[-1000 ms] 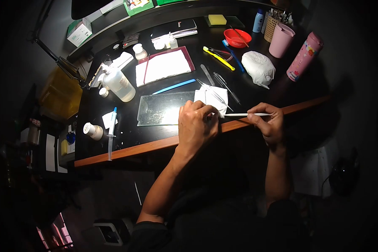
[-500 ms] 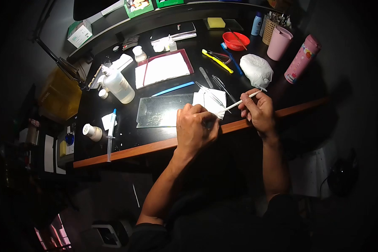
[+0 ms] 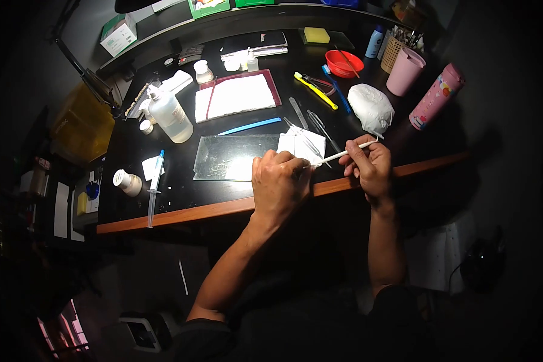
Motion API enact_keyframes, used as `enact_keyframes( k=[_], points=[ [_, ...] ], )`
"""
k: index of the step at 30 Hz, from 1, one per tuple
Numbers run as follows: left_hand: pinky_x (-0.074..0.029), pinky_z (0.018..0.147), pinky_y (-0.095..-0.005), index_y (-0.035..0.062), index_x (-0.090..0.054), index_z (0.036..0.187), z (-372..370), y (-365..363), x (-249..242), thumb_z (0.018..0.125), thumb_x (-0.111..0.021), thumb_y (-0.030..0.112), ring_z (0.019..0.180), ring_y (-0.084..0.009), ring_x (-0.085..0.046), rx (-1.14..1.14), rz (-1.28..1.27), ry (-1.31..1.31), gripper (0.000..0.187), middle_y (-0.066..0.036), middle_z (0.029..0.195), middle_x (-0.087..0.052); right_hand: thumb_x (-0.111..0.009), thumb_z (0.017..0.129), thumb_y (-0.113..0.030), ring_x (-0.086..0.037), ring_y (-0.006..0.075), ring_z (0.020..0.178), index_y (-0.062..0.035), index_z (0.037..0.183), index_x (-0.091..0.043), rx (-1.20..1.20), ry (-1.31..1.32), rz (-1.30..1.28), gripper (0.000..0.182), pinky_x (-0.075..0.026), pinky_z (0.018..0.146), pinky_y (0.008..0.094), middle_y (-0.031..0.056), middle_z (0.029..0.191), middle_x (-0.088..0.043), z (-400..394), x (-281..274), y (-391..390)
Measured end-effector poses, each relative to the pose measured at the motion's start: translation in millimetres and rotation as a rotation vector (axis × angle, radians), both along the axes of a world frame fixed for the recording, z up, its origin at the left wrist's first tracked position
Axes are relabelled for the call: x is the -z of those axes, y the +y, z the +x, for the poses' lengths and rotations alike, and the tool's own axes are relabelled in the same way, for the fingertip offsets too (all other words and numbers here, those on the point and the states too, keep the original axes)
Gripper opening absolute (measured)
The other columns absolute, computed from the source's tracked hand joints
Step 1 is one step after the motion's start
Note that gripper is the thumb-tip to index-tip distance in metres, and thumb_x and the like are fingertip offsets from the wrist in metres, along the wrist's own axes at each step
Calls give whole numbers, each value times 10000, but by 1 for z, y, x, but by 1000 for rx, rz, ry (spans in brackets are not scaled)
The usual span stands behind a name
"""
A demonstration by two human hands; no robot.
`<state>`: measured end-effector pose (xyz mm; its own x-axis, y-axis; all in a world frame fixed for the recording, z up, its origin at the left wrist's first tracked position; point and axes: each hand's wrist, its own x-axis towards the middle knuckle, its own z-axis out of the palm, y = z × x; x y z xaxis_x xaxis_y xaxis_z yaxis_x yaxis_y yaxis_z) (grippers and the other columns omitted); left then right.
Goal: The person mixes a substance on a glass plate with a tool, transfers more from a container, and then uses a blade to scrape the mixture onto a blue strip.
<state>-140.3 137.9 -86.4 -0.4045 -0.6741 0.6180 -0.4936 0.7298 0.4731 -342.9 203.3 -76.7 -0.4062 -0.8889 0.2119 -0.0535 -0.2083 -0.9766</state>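
My right hand (image 3: 371, 172) pinches a thin white double-ended tool (image 3: 339, 155) between thumb and fingers. One bent tip points up past the fingers, and the other end reaches down to my left hand (image 3: 282, 186). That left hand is curled closed at the table's front edge; its fingers hide most of whatever they grip. Behind both hands lies a folded white paper (image 3: 288, 143) with slim metal instruments (image 3: 306, 139) across it. A clear glass slab (image 3: 223, 158) lies just left of the paper, partly behind my left hand.
Farther back are a white pad (image 3: 238, 96) on a dark red tray, a pump bottle (image 3: 172, 117), a red bowl (image 3: 342, 64) and toothbrushes (image 3: 317, 90). A white wrapped bundle (image 3: 370, 107) and pink flask (image 3: 435, 96) stand right. A syringe (image 3: 156, 181) overhangs the front edge at left.
The camera view has shifted a little. The white tool lies at a slightly flatter angle, its lower end still at my left hand. Both hands keep nearly the same grip.
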Motion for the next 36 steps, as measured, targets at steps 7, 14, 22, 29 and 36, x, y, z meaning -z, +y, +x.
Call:
enact_keyframes(
  k=[7, 14, 22, 29, 36],
  points=[
    [-416, 739, -396, 144, -809, 846, -5, -3, -4, 852, -762, 146, 798, -226, -614, 32, -52, -129, 47, -24, 821, -712, -669, 1033, -153, -598, 81, 521, -39, 970, -647, -50, -100, 8, 132, -401, 480, 171, 91, 740, -702, -3, 1, 1],
    [-430, 744, -399, 146, -799, 866, -3, -2, -2, 860, -736, 126, 825, -228, -609, 45, -31, -97, 66, -34, 856, -690, -775, 905, -42, -680, 147, 909, -20, 1208, -657, 144, 212, -103, 327, -498, 621, 225, 97, 1028, -735, -7, -2, 0],
    [-461, 775, -392, 150, -800, 915, -1, -3, 2, 832, -739, 83, 843, -239, -597, 69, 24, -68, 123, -31, 898, -685, -835, 808, -151, -592, 194, 1254, -256, 987, -825, 221, 1449, -326, 209, -20, 1215, 585, -123, 1127, -753, 3, -17, 10],
    [-475, 782, -390, 177, -839, 934, 2, -6, 1, 769, -820, 84, 856, -236, -573, 62, 102, 13, 190, -20, 920, -665, -792, 775, -18, -660, 143, 1064, -228, 967, -830, 202, 1235, -365, 287, -118, 1213, 470, -80, 976, -790, -7, -2, 5],
    [-421, 823, -393, 147, -851, 889, 0, -10, 0, 814, -816, 145, 887, -237, -562, 40, 232, 96, 82, -26, 893, -650, -806, 774, -19, -676, 135, 992, -212, 960, -830, 234, 1164, -348, 270, -154, 1194, 443, -66, 941, -804, -1, -2, 5]
  ],
)
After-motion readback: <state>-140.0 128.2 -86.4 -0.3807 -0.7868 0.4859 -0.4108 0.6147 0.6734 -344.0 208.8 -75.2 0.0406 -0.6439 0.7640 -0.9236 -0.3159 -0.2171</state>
